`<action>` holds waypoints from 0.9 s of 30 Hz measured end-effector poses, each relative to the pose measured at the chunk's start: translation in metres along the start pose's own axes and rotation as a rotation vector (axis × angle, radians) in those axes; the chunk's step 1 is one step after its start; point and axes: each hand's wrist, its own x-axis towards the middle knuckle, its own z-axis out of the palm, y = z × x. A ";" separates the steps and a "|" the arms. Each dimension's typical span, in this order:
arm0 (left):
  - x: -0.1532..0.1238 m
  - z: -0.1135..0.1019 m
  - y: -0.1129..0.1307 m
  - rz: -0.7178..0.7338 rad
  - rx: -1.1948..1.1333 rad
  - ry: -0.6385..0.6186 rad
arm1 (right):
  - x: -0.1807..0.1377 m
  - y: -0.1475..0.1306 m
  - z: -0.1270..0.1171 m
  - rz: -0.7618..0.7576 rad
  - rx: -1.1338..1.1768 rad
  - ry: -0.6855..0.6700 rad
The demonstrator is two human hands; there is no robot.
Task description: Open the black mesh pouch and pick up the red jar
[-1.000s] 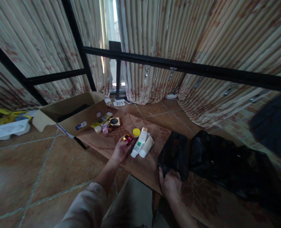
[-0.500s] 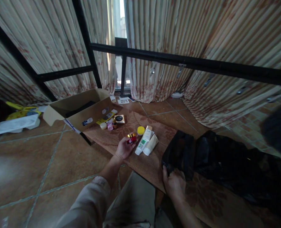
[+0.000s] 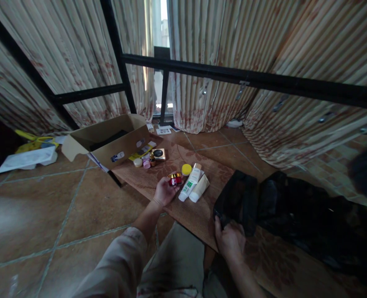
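Observation:
My left hand [image 3: 164,191] is closed round a small red jar with a gold band [image 3: 175,179], held just above the brown patterned mat [image 3: 146,182]. Right beside the jar lie two tubes: a white one with green print [image 3: 190,185] and a cream one [image 3: 199,188]. A yellow round lid [image 3: 186,169] sits just behind them. My right hand [image 3: 230,240] grips the near edge of a black bag [image 3: 237,201] that rests on the mat to the right.
An open cardboard box [image 3: 107,140] stands at the mat's far left corner, with several small jars and a gold compact [image 3: 159,154] beside it. Black cloth [image 3: 310,219] spreads right. A black metal frame [image 3: 233,80] and curtains close the back. White and yellow bags [image 3: 31,153] lie far left.
My left hand has lifted the red jar slightly off the mat and turned it. The camera has shifted a little leftward. My right hand keeps its grip on the black bag.

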 end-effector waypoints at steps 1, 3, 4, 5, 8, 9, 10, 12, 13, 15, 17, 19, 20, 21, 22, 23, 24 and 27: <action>0.000 0.000 0.000 0.003 0.007 0.001 | 0.000 0.000 0.000 -0.004 0.005 0.000; 0.001 -0.001 -0.001 0.006 0.024 0.001 | 0.000 0.001 0.001 -0.011 0.013 0.004; 0.001 -0.002 -0.001 0.006 0.032 0.002 | 0.000 0.001 0.001 -0.013 0.014 0.008; 0.001 -0.002 -0.001 0.007 0.039 0.003 | 0.000 0.001 0.001 -0.012 0.010 0.015; 0.002 -0.003 -0.002 0.010 0.043 0.008 | 0.000 0.001 0.001 -0.009 -0.010 0.029; 0.003 -0.003 -0.002 0.010 0.040 0.011 | 0.000 0.001 0.001 -0.011 -0.012 0.030; 0.003 -0.003 -0.003 0.009 0.037 0.015 | 0.000 0.001 0.000 -0.015 -0.009 0.029; 0.004 -0.004 -0.003 0.005 0.035 0.024 | 0.000 0.001 0.000 -0.019 0.001 0.025; 0.004 -0.004 -0.003 0.004 0.037 0.028 | 0.000 0.001 -0.001 -0.019 0.002 0.023; 0.004 -0.005 -0.003 0.003 0.041 0.031 | 0.000 0.000 0.000 -0.016 -0.011 0.016; 0.004 -0.006 -0.003 0.005 0.045 0.031 | 0.000 0.001 0.000 -0.006 -0.032 0.015; 0.005 -0.006 -0.004 0.007 0.046 0.025 | 0.000 0.001 0.001 -0.006 -0.041 0.010; 0.005 -0.006 -0.004 0.007 0.046 0.023 | 0.000 0.001 0.001 -0.010 -0.040 0.005; 0.005 -0.006 -0.004 0.006 0.047 0.024 | 0.000 0.001 0.000 -0.016 -0.036 -0.001; 0.005 -0.006 -0.005 0.002 0.050 0.028 | 0.000 0.001 0.000 -0.022 -0.030 -0.006; 0.006 -0.006 -0.005 -0.002 0.052 0.035 | 0.000 0.001 -0.001 -0.024 -0.024 -0.009; 0.006 -0.006 -0.005 -0.006 0.055 0.043 | 0.000 0.001 -0.003 -0.024 -0.019 -0.009; 0.007 -0.007 -0.005 -0.015 0.063 0.058 | 0.001 0.000 -0.004 -0.022 -0.014 -0.007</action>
